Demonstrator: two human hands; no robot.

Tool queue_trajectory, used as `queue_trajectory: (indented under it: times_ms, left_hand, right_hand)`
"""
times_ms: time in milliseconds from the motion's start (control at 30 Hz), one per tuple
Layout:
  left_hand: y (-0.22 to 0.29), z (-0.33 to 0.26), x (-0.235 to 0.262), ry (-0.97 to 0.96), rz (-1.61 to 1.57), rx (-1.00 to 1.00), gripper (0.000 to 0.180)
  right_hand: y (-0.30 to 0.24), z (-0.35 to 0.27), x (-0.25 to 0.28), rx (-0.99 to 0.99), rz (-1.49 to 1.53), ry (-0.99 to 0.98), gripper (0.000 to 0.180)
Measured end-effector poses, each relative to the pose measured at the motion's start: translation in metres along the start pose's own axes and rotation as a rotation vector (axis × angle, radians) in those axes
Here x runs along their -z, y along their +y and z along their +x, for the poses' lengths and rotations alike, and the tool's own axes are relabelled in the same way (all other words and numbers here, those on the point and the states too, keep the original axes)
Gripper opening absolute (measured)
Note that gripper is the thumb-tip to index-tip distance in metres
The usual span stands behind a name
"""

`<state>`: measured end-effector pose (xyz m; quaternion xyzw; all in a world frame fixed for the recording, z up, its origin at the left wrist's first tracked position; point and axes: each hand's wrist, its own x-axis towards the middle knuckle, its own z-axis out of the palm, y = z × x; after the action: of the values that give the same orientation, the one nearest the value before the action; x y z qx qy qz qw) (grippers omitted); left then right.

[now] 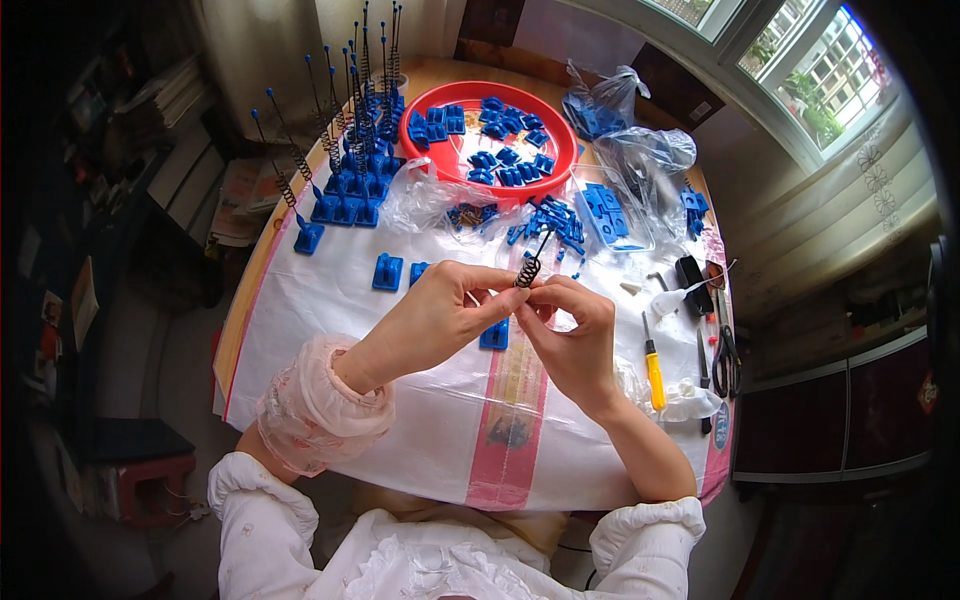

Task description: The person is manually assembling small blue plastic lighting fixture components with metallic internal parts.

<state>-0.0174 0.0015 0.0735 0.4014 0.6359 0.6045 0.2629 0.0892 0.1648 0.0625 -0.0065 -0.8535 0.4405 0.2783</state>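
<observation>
Above the middle of the table, a black coil spring with a thin dark rod (529, 268) points up and slightly right. My left hand (435, 312) pinches its lower end between thumb and fingertips. Meeting it there, my right hand (572, 335) is also closed on the lower end, with its fingers bent. Whatever part sits between the fingertips is hidden. Under my hands lies a blue plastic base (494, 336), partly covered. Another blue base (388, 272) rests to the left, beside one half hidden by my left hand (419, 269).
Blue bases with upright springs and rods (348, 190) crowd the far left. A red round tray (412, 150) holds blue parts. Small blue pieces (552, 222) lie before a clear box (640, 240). A yellow-handled screwdriver (655, 378), scissors (727, 355) and a white bottle (667, 303) are at right.
</observation>
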Motion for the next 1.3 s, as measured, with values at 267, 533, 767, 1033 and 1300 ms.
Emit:
queue_trajectory:
  times_ms: [267, 533, 767, 1033, 1300]
  left_hand:
    - [-0.008, -0.001, 0.001, 0.004, 0.008, 0.025, 0.03]
    - [-0.015, -0.001, -0.002, 0.042, 0.055, -0.044, 0.029]
    - [-0.011, -0.004, -0.003, 0.057, 0.105, -0.039, 0.027]
    - [-0.024, -0.003, -0.013, 0.187, 0.089, -0.201, 0.026]
    - [-0.023, -0.001, 0.02, -0.04, 0.247, -0.018, 0.044]
  right_hand:
    - [0.0, 0.0, 0.0, 0.012, -0.01, -0.003, 0.015]
    - [-0.001, 0.001, 0.001, 0.007, -0.018, -0.013, 0.015]
    - [-0.004, 0.001, 0.001, 0.015, -0.01, -0.014, 0.013]
    - [0.0, 0.002, 0.001, -0.004, -0.014, -0.026, 0.012]
    - [-0.002, 0.004, 0.0, -0.014, -0.011, -0.023, 0.01]
